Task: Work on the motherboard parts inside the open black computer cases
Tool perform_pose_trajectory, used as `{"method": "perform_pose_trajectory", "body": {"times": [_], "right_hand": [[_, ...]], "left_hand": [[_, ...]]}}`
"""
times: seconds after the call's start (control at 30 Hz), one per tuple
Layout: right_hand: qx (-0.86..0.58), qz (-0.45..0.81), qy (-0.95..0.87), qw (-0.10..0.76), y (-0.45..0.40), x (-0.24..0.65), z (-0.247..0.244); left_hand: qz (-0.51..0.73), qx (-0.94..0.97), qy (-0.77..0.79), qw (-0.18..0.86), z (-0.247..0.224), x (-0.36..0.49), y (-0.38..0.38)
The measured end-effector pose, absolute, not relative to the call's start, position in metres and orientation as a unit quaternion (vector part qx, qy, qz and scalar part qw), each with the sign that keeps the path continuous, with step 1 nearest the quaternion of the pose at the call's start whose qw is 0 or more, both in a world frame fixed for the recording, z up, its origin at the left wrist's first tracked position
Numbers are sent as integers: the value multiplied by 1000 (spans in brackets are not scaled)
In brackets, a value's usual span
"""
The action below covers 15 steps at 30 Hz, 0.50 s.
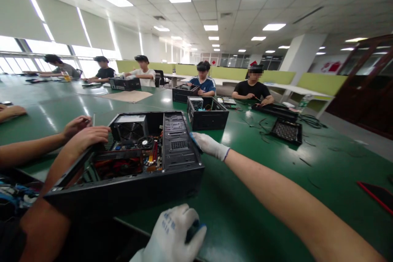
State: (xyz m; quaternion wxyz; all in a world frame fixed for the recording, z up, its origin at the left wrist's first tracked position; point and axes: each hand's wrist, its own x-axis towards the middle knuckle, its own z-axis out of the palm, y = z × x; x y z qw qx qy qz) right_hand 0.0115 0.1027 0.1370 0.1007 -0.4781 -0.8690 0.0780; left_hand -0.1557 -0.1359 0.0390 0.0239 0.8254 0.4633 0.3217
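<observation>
An opened black desktop computer case [184,172] lies on the green table, its motherboard, power supply [129,127] and drive bay cover showing. My right hand [210,145], in a white glove with blue fingertips, reaches across and grips the case's right edge. Low in the view, my left hand [176,233], gloved alike, is curled with the thumb near the forefinger; what lies inside the curl is hidden. It is over the edge of a dark flat panel [130,229]. A co-worker's bare hands [87,133] work at the case's far left corner, one with a thin light-coloured tool [93,118].
Behind stands another open case [208,118]. Several people sit along the far side with more cases. To the right are a black perforated part [287,131], a coil of cable [311,120] and a red-edged dark object [376,196]. Cables [18,196] bunch at the left edge.
</observation>
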Motion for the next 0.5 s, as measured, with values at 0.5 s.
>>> {"method": "perform_pose_trajectory", "body": {"times": [0.5], "right_hand": [[-625,-77,-776,38,257,53,143]], "left_hand": [[298,755,579,76,3,-155,-108]]}}
